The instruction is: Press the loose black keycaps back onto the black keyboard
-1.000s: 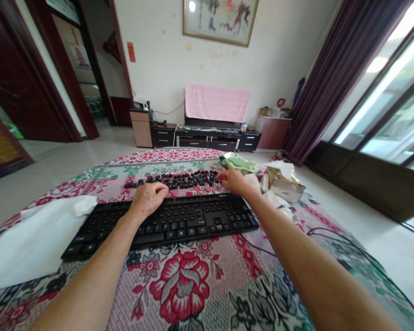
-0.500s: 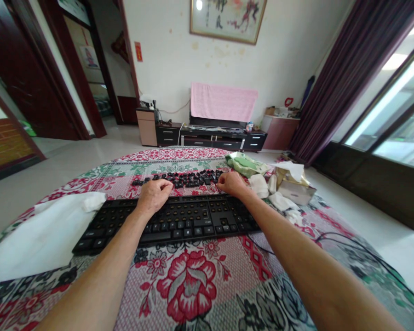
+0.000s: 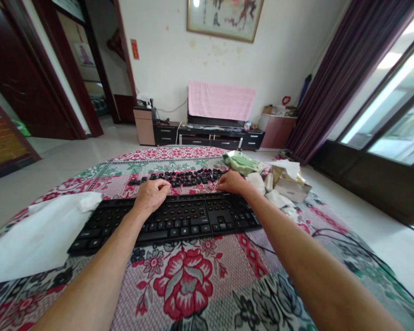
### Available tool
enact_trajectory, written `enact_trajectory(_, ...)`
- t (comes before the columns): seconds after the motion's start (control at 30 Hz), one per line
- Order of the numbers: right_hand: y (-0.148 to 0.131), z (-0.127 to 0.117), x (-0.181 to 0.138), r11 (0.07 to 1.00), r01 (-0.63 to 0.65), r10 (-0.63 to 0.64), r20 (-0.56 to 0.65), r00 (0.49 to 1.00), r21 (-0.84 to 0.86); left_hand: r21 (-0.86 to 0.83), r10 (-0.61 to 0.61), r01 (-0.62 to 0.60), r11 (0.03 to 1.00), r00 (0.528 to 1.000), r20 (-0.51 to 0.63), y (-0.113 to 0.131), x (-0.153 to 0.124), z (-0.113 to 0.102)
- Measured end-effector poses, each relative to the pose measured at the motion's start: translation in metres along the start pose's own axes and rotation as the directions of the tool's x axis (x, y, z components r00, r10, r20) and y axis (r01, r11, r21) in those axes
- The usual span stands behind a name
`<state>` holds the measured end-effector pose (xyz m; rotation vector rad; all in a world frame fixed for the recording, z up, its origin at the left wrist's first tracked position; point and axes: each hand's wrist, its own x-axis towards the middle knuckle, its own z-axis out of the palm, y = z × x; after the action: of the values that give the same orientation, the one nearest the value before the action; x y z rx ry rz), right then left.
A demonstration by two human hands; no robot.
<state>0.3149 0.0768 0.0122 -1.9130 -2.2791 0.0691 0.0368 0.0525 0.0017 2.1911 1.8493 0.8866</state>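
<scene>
A black keyboard [image 3: 179, 220] with most keycaps removed lies across a floral tablecloth [image 3: 182, 280]. Behind it sits a row of loose black keycaps [image 3: 182, 177]. My left hand [image 3: 151, 195] rests over the keyboard's far edge with fingers curled under; what they hold, if anything, is hidden. My right hand [image 3: 232, 182] is at the right end of the keycap row, fingers pinched together at the caps.
A white paper sheet [image 3: 34, 234] with a crumpled tissue lies left of the keyboard. A green packet [image 3: 243, 163], a tissue box [image 3: 291, 184] and wads of tissue sit at the right. A black cable [image 3: 334, 234] trails over the table's right edge.
My left hand has slid forward from the keyboard's middle to its far edge by the keycaps. My right hand has stayed at the right end of the row.
</scene>
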Motion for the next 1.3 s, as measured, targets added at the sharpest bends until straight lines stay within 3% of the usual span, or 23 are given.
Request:
enact_trajectory(0.2, 0.003, -0.003, 0.004, 0.995, 0.101, -0.102, 0.093, 0.990, 0.015, 0.010, -0.001, 0.001, 1.000, 1.000, 0.015, -0.001, 0.000, 0.000)
enact_trajectory(0.33, 0.003, -0.003, 0.002, 0.992, 0.124, -0.125, 0.088, 0.988, 0.016, 0.016, 0.008, -0.008, 1.000, 1.000, 0.017, -0.001, 0.001, 0.000)
enact_trajectory(0.57, 0.002, -0.008, -0.005, 0.999, 0.027, -0.025, 0.078, 0.997, -0.017, 0.007, 0.004, -0.005, 1.000, 1.000, 0.024, -0.001, 0.000, 0.000)
enact_trajectory(0.77, 0.023, -0.018, -0.015, 0.988, -0.118, 0.124, 0.054, 0.991, -0.102, 0.010, 0.012, -0.012, 1.000, 0.999, 0.034, -0.001, 0.001, 0.001)
enact_trajectory(1.1, 0.032, -0.014, -0.019, 0.971, -0.188, 0.193, 0.018, 0.981, -0.147, 0.028, 0.051, -0.052, 0.998, 0.998, 0.043, -0.003, 0.001, 0.003)
enact_trajectory(1.3, 0.028, -0.013, -0.019, 0.969, -0.207, 0.211, 0.014, 0.977, -0.133, -0.026, 0.135, -0.132, 0.991, 0.975, 0.175, -0.003, 0.001, 0.000)
